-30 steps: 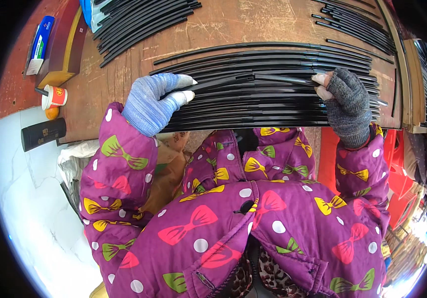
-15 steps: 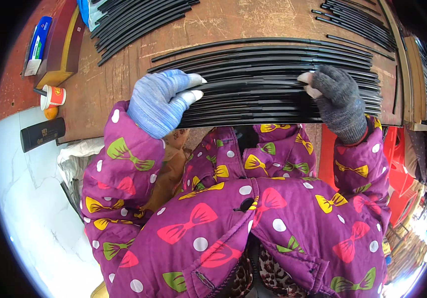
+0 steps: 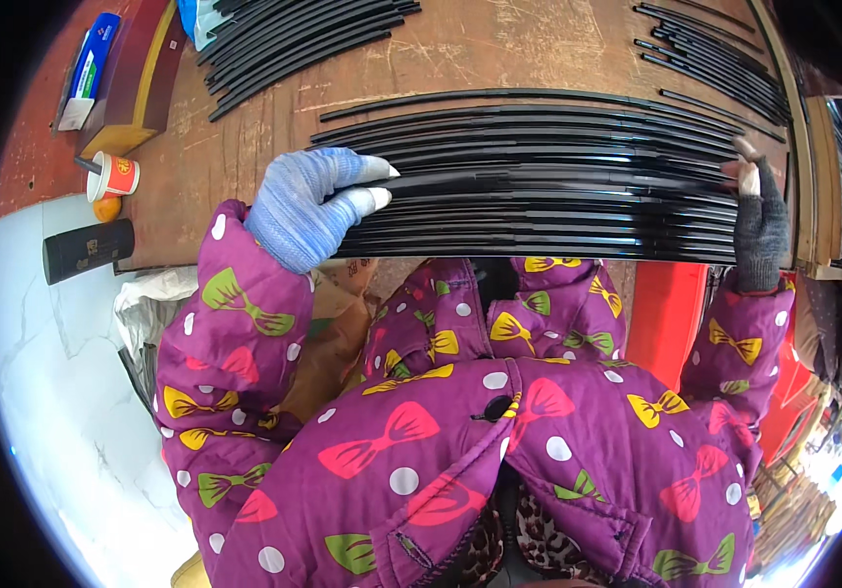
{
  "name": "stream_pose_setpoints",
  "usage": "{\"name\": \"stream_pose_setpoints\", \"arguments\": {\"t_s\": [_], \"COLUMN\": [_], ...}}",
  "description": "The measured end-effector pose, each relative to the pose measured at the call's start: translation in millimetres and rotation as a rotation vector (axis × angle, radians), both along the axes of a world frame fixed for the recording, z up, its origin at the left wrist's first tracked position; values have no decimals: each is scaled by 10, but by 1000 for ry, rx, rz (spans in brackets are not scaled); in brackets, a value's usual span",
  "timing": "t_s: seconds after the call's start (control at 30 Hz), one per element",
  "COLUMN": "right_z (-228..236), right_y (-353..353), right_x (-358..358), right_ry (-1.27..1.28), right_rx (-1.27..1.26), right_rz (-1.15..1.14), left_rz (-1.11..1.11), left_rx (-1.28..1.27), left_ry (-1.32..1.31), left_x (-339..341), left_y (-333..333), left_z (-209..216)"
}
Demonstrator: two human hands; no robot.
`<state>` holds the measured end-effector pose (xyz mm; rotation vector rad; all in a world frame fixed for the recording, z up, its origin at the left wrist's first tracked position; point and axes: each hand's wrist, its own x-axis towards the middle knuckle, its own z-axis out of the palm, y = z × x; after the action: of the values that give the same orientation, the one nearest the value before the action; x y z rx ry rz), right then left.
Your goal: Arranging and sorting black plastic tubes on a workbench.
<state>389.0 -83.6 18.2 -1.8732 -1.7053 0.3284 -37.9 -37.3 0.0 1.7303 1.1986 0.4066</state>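
The head view is looking steeply down at close range, the coat filling the lower centre, the left hand showing at upper left, the right hand at upper right, the table spanning the top.

Purple jacket, gloved hands, perhaps spotted lining

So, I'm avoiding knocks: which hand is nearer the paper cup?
Left: the left hand is right of the paper cup; the right hand is farther, at the right end of the black rods.
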Motion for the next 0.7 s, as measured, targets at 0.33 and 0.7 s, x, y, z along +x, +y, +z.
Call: {"name": "stream_pose_setpoints", "arguments": {"t_s": [0.33, 0.7], "right_z": [-158, -96], "right_y": [-254, -174], "right_x": [-589, -1400], "right_ry": [554, 876], "right_rx": [-6, -332], "right_rz": [40, 209], "left_rz": [-138, -244], "left_rx": [180, 408], "left_ry": [71, 100], "left_x": [172, 364], "left_y": [17, -84], "left_z": [-33, -42]}}
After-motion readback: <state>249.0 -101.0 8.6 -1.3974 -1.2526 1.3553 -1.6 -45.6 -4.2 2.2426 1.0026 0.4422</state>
